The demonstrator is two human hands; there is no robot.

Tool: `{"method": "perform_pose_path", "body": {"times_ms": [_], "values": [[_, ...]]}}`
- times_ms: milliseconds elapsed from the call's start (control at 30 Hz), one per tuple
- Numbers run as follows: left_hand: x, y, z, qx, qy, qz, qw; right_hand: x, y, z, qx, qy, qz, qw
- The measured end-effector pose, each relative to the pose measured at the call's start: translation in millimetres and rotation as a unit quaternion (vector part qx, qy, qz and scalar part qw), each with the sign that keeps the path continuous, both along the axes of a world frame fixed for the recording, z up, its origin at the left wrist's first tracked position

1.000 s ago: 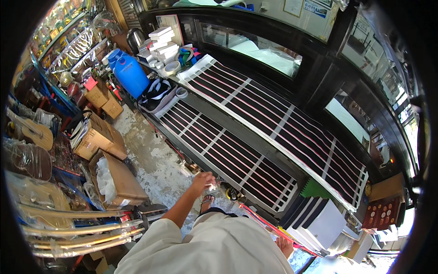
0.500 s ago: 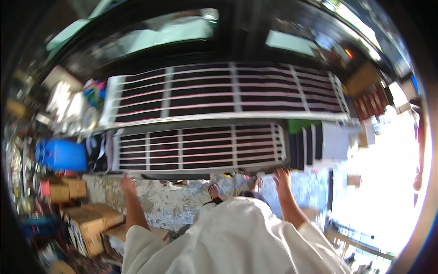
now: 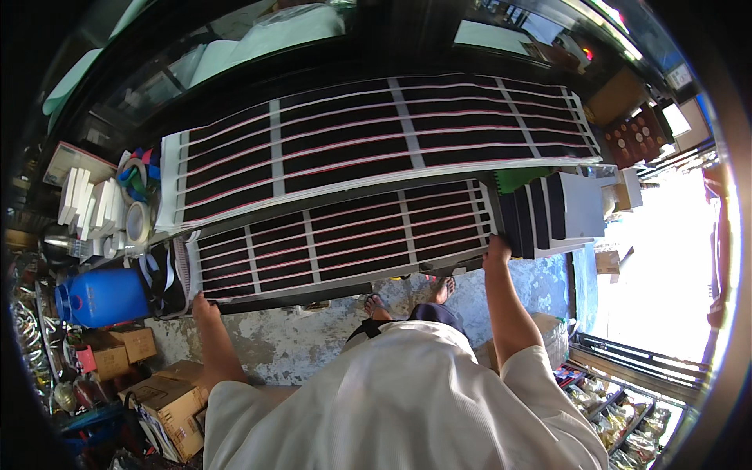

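Note:
A long sheet with black panels divided by white and reddish lines (image 3: 356,235) lies on the near part of the work table. My left hand (image 3: 206,307) is closed at its near left corner, fingers pinching the edge. At the right end of the same sheet, my right hand (image 3: 497,251) is closed on the near corner, its fingertips partly hidden. Behind it a larger stack of similarly striped sheets (image 3: 341,145) lies along the table. Dark and white stacked pieces (image 3: 540,215) sit just right of my right hand.
A blue plastic drum (image 3: 102,298) stands left of the table. Tape rolls (image 3: 138,222) and white blocks (image 3: 78,200) crowd the table's left end. Cardboard boxes (image 3: 168,407) are on the floor at lower left. Several packed bags (image 3: 627,415) fill a rack at lower right.
The view has tilted, so the table now slants up to the right. My right hand has moved away from me to the sheet's right corner; my left hand stays by the left corner.

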State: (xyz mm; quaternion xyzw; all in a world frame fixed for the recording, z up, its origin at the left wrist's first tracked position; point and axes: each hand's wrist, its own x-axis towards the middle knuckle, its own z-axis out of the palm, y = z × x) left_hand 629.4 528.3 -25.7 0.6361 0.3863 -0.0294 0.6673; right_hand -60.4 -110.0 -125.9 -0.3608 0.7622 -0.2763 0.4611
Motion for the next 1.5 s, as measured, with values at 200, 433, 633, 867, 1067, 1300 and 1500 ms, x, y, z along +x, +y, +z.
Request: {"method": "perform_pose_path", "body": {"times_ms": [200, 433, 633, 867, 1067, 1300, 1500], "values": [[13, 27, -18, -0.051, 0.068, -0.053, 0.995, 23, -3, 22, 0.017, -0.076, -0.092, 0.993], [-25, 25, 7, -0.048, 0.055, -0.045, 0.996, 39, 15, 62, 0.015, -0.085, -0.082, 0.993], [-39, 54, -1, -0.025, 0.03, -0.101, 0.994, 43, 61, 150, -0.117, -0.221, 0.024, 0.968], [-22, 29, -12, -0.096, 0.048, -0.22, 0.97, 43, 77, 167, -0.127, -0.239, 0.051, 0.961], [-56, 3, 47, 0.051, -0.034, -0.155, 0.986, 42, 86, 190, -0.117, -0.196, 0.059, 0.972], [-106, -5, 163, 0.007, -0.192, -0.158, 0.969, 41, 100, 266, -0.197, -0.273, 0.073, 0.939], [-159, -17, 262, -0.026, -0.281, -0.205, 0.937, 27, 86, 313, -0.238, -0.246, 0.046, 0.938]]}}
